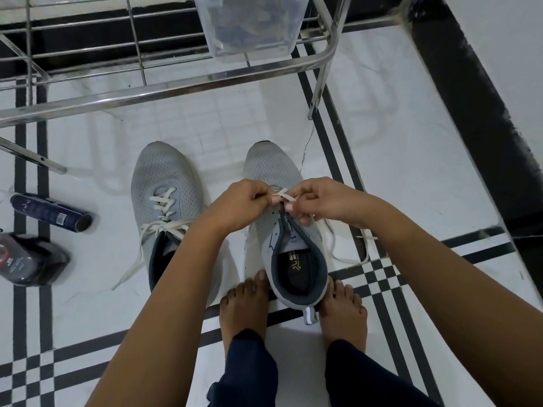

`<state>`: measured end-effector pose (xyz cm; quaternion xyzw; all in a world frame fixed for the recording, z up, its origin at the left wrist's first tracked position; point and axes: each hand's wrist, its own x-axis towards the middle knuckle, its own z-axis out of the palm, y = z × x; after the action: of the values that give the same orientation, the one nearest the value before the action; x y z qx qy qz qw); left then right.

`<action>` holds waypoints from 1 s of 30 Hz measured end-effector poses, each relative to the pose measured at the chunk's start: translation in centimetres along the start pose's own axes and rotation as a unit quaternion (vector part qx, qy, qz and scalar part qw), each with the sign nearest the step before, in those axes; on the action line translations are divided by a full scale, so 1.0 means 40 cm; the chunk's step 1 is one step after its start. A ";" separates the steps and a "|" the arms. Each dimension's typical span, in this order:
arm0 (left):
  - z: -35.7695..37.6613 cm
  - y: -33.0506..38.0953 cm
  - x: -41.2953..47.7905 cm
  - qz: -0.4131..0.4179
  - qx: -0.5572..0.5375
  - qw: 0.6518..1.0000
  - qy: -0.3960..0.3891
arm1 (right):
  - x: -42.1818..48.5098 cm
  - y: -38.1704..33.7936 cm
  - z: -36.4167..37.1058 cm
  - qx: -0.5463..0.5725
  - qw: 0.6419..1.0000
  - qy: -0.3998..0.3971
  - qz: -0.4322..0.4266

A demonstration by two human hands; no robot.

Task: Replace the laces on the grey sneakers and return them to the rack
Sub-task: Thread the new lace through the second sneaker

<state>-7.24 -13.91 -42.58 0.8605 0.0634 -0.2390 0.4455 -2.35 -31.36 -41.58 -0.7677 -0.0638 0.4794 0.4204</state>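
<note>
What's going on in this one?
A barefoot person bends over two grey sneakers on the tiled floor before the metal rack. The left hand and right hand pinch a white lace at the lowest eyelets of the unfinished sneaker. The laced sneaker sits alongside, ends untied.

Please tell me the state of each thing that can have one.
left sneaker: laced, not tied.
right sneaker: upper eyelets empty, being laced.
lace: pinched by both hands, ends trailing loose.
left hand: pinches the lace.
right hand: pinches the lace.
can: lying on its side.
clear box: upright on rack.
</note>
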 end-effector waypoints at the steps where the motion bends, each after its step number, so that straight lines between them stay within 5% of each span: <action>1: -0.001 -0.001 0.000 -0.008 -0.001 1.000 -0.002 | 0.003 0.000 0.002 -0.008 1.000 0.007 -0.013; 7: -0.036 -0.034 -0.007 -0.091 0.004 0.995 0.047 | -0.005 0.012 -0.029 -0.082 0.996 0.011 0.015; 10: -0.031 -0.057 -0.005 -0.112 0.108 0.985 0.073 | -0.008 0.028 -0.034 -0.056 0.998 0.005 0.040; 12: -0.010 -0.054 -0.001 -0.066 0.167 0.979 0.095 | -0.006 0.028 -0.026 -0.020 0.999 -0.011 0.049; 17: 0.020 -0.010 0.003 0.052 0.079 0.993 0.065 | 0.006 0.007 -0.012 0.151 0.985 -0.051 0.072; 26: 0.018 0.003 -0.003 -0.025 0.026 0.998 0.044 | 0.020 0.003 0.015 -0.058 0.994 0.058 -0.067; 30: 0.001 -0.002 -0.011 -0.034 0.026 0.996 0.076 | 0.022 0.008 0.003 -0.092 0.993 0.052 -0.050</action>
<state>-7.67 -13.87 -42.45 0.8849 0.1205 -0.1891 0.4083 -2.08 -31.04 -42.43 -0.8225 -0.1243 0.4094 0.3748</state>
